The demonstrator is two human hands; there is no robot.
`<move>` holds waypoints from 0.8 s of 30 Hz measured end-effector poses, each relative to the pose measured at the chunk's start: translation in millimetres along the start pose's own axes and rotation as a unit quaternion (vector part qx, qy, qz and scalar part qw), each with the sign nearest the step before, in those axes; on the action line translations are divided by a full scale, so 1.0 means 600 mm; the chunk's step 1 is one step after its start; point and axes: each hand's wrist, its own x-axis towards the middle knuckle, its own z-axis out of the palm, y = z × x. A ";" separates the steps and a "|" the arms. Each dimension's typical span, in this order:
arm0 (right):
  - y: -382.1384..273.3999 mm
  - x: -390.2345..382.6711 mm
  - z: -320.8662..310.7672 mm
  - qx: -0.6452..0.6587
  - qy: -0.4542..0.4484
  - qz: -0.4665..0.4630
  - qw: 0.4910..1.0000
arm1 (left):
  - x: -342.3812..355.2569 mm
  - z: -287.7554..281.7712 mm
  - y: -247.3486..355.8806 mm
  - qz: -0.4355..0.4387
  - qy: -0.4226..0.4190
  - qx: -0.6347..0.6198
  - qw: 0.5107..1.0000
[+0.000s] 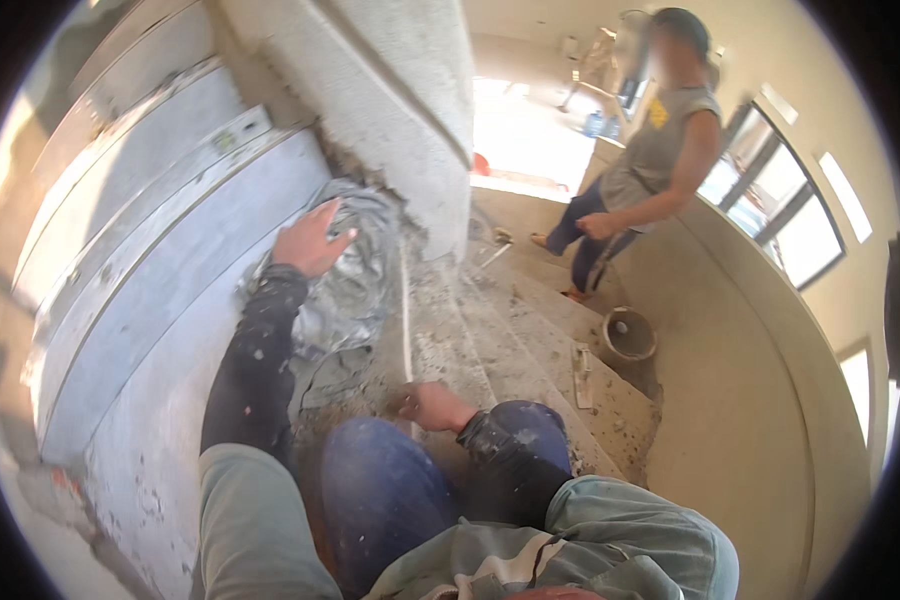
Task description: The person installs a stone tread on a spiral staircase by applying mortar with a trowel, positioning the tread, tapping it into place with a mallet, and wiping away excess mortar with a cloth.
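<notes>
My left hand (313, 240) reaches forward with its fingers apart, over a crumpled grey plastic sheet (355, 275) beside the steps. Whether the palm touches the sheet, I cannot tell. Close to my knees, my right hand (438, 406) is closed around the lower end of a long, thin, pale strip (405, 310). The strip runs away from me toward the base of the concrete wall (400, 90). A dark grey cloth (338, 378) lies between the sheet and my left knee.
Pale steps (185, 235) rise at the left, with a spirit level (240, 131) on one. Dusty steps go down to the right, holding a flat trowel (582, 376) and a bucket (628, 335). Another person (660, 150) stands lower down by the curved wall (740, 380).
</notes>
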 end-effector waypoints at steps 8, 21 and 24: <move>0.021 -0.100 0.032 0.046 0.060 0.050 0.996 | 0.060 -0.010 0.010 -0.110 -0.069 0.101 0.986; 0.072 -0.077 0.025 0.007 0.057 0.075 0.996 | -0.094 -0.047 -0.189 -0.199 -0.035 0.025 0.979; 0.080 -0.088 0.018 0.030 0.044 0.075 0.996 | -0.204 -0.070 -0.241 -0.238 -0.030 0.039 0.970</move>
